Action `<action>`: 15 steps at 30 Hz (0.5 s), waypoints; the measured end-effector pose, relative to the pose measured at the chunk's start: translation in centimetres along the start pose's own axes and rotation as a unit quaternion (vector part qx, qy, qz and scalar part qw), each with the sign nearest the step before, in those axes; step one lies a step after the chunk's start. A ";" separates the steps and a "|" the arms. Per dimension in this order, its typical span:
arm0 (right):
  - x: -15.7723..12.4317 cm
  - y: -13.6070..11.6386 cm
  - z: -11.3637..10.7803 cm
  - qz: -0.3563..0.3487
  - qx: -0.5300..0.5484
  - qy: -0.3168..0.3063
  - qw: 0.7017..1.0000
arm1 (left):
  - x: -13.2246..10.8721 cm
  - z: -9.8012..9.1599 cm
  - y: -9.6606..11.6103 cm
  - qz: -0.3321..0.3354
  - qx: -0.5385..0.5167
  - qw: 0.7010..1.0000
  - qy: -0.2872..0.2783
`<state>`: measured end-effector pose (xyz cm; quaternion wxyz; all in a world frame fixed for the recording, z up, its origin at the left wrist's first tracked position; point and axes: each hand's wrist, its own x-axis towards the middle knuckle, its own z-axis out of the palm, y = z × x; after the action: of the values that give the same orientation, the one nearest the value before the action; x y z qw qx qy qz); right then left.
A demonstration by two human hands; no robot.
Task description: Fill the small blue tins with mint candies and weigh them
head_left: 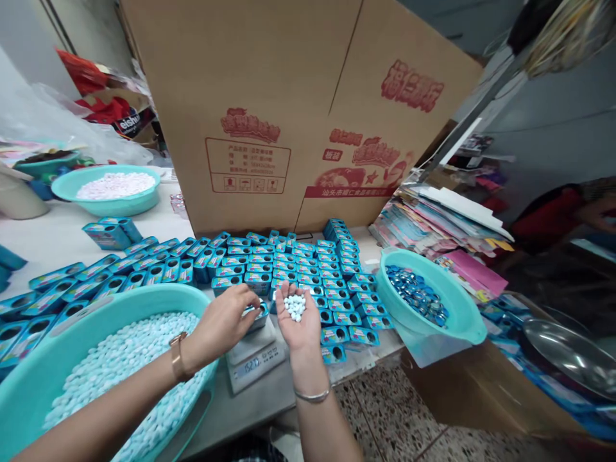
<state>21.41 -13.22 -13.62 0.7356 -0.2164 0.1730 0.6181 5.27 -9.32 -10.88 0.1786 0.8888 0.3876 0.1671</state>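
Tablets (pixel 295 306) fill cupped right hand (pixel 298 317); left hand (pixel 226 321) grips tin (pixel 257 314) on scale (pixel 253 359), cluttered table (pixel 52 234).

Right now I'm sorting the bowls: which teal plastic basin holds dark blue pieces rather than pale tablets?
The teal plastic basin at the right, beside the right hand; the two left basins hold pale tablets.

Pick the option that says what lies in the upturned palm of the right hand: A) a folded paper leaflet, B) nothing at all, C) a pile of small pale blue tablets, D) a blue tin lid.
C: the right hand is held palm up with a small heap of pale blue tablets resting on it, beside the left hand at the small blue tin on the grey digital scale.
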 end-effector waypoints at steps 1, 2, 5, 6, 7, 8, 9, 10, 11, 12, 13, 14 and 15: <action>0.0 -0.5 0.0 -0.008 0.007 -0.003 1.000 | 0.0 0.4 -0.2 0.008 0.027 1.000 -0.001; 0.0 -0.9 0.0 -0.014 0.015 -0.006 1.000 | 0.0 0.7 -0.3 0.015 0.049 0.999 -0.001; 0.1 -1.7 0.1 -0.024 0.035 -0.005 0.999 | 0.4 1.8 -0.9 0.022 0.081 0.996 0.005; 0.1 -1.8 0.2 -0.026 0.037 0.000 0.999 | 0.5 2.1 -1.0 0.021 0.083 0.996 0.007; 0.2 -1.9 0.2 -0.029 0.036 0.005 0.999 | 0.6 2.4 -1.2 0.019 0.083 0.996 0.006; 0.3 -1.9 0.3 -0.030 0.033 0.009 0.999 | 0.6 2.6 -1.3 0.015 0.086 0.996 0.004; 0.4 -1.9 0.3 -0.031 0.027 0.012 0.999 | 0.4 2.9 -1.4 0.011 0.090 0.996 -0.002; 0.3 -1.9 0.3 -0.029 0.019 0.017 0.999 | 0.2 3.1 -1.4 0.005 0.096 0.995 -0.011; 0.3 -1.8 0.2 -0.027 0.008 0.023 0.999 | -0.2 3.2 -1.4 -0.001 0.100 0.995 -0.023; 0.2 -1.8 0.2 -0.022 -0.003 0.029 0.999 | -0.6 3.2 -1.3 -0.009 0.099 0.994 -0.037; 0.1 -1.8 0.1 -0.017 -0.018 0.040 0.999 | -1.0 3.0 -1.3 -0.017 0.090 0.995 -0.049; 0.1 -1.8 0.1 -0.016 -0.033 0.050 0.998 | -1.4 2.5 -1.3 -0.025 0.072 0.996 -0.054; 0.1 -1.8 0.1 -0.013 -0.047 0.062 0.997 | -1.7 1.7 -1.6 -0.036 0.050 0.997 -0.049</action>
<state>23.19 -13.32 -13.45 0.7204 -0.2907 0.1861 0.6015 3.90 -9.87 -13.32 0.1583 0.8894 0.4177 0.0976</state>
